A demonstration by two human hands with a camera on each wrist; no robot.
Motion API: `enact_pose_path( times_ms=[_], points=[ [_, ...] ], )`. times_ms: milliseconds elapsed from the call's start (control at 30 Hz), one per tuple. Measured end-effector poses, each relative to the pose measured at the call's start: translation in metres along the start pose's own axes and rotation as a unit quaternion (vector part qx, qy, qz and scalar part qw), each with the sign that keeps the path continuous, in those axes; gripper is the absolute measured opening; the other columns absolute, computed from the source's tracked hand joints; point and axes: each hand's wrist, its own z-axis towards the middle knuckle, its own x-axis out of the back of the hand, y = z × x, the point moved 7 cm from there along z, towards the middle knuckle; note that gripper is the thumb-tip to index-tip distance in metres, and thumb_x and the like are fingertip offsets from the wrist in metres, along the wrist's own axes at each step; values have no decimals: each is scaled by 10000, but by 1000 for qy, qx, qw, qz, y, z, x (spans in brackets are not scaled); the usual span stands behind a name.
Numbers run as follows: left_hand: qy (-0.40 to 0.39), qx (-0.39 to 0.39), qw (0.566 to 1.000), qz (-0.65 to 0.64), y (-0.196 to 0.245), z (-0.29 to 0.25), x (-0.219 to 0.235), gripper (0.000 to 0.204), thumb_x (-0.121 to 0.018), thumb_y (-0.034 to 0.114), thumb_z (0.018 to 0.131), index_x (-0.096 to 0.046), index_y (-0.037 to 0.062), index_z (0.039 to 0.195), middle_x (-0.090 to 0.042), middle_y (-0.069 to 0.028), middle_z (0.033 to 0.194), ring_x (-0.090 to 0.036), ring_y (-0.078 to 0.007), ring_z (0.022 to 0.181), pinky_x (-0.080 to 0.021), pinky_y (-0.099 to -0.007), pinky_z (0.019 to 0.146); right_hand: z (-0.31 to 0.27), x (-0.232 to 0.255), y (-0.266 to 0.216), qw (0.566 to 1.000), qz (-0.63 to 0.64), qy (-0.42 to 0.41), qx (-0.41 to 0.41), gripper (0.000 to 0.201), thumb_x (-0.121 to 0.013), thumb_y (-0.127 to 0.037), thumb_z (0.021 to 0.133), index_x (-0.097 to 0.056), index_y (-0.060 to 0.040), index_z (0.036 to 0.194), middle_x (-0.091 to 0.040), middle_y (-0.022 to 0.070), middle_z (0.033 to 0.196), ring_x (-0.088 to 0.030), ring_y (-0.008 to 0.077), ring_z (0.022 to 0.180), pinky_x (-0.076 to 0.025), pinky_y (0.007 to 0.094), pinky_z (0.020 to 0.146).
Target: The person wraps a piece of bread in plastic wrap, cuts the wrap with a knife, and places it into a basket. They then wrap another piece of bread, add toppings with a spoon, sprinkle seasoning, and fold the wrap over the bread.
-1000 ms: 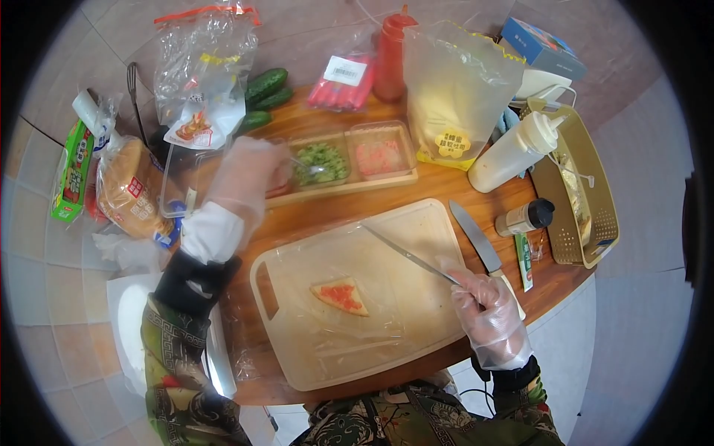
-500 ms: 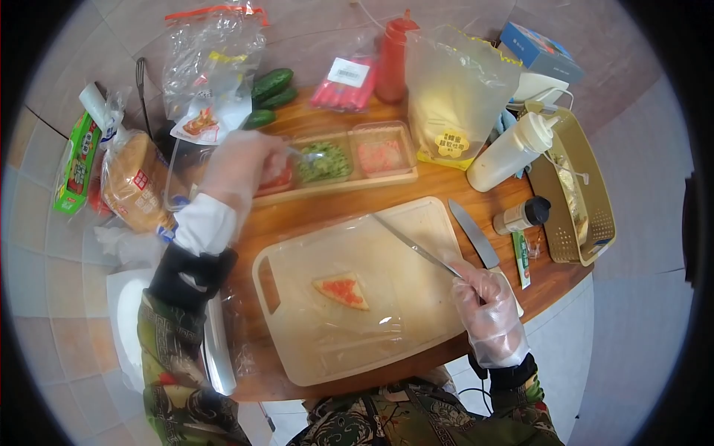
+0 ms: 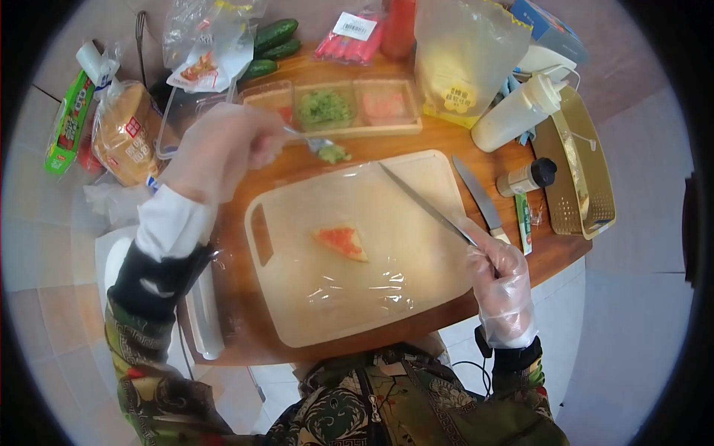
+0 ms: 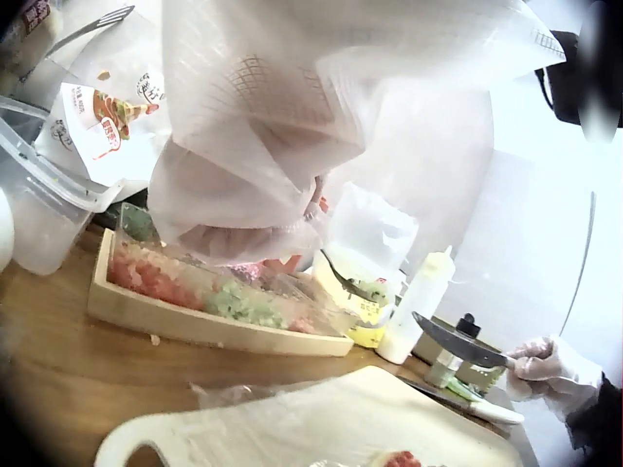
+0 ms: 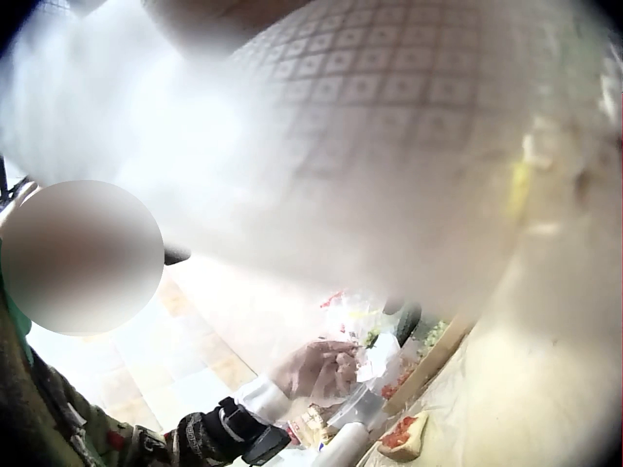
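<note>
My left hand (image 3: 223,152), in a clear plastic glove, grips a metal spoon (image 3: 299,134) by its handle. A heap of chopped green filling (image 3: 334,154) sits on the spoon, between the wooden tray (image 3: 364,131) and the cutting board (image 3: 416,297). The left wrist view also shows the loaded spoon (image 4: 341,277), below the gloved fingers. My gloved right hand (image 3: 503,290) holds a long knife (image 3: 424,201) by the handle, its blade slanting over the board's right half. A triangular bread piece (image 3: 358,250) with red topping lies mid-board.
Containers of green and pink chopped filling stand in the tray. Another knife (image 3: 477,192) lies right of the board, near a seasoning jar (image 3: 520,178), a squeeze bottle (image 3: 513,119) and a basket (image 3: 601,186). Bagged bread (image 3: 123,137) is at left; cucumbers (image 3: 275,36) lie behind.
My left hand has lifted the spoon out of the green filling and brought it toward me, loaded. The head view has tilted, shifting the scene upward. My right hand keeps holding the knife.
</note>
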Motion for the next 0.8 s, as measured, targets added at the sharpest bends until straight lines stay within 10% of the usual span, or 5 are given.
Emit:
enact_pose_path(
  times_ms=[200, 433, 567, 667, 800],
  points=[
    [-9, -174, 935, 310, 29, -37, -38, 246, -625, 105, 882, -578, -2, 666, -513, -32, 617, -476, -123, 581, -369, -266, 551, -17, -3, 5, 999, -39, -16, -8, 385, -587, 1, 892, -704, -94, 1246, -637, 103, 777, -605, 170, 685, -484, 297, 661],
    [62, 189, 978, -62, -21, -44, -54, 273, -689, 191, 851, -610, 14, 658, -560, -15, 612, -503, -95, 573, -378, -267, 532, -28, -15, 5, 995, -67, -65, 16, 389, -617, 4, 853, -719, -111, 1211, -687, 140, 846, -679, 260, 767, -522, 320, 709],
    [92, 157, 982, -56, -23, -45, -53, 294, -691, 221, 852, -610, 19, 655, -552, -9, 599, -490, -92, 552, -362, -272, 518, -30, -18, 4, 995, -84, -57, 0, 378, -624, 1, 856, -725, -130, 1196, -684, 136, 838, -673, 275, 750, -528, 333, 703],
    [81, -235, 946, 210, 15, -48, -59, 305, -696, 237, 847, -601, 27, 647, -545, -4, 587, -476, -87, 528, -343, -273, 498, -30, -19, 2, 993, -106, -58, 6, 357, -644, -20, 861, -736, -152, 1180, -682, 137, 843, -674, 275, 755, -527, 341, 694],
    [78, 66, 991, 85, 8, -36, -57, 292, -695, 216, 842, -591, 29, 643, -533, 8, 581, -450, -67, 521, -320, -270, 481, -31, -21, 4, 987, -148, -62, -13, 284, -685, -101, 881, -751, -167, 1149, -680, 136, 881, -667, 287, 765, -524, 350, 690]
  ],
)
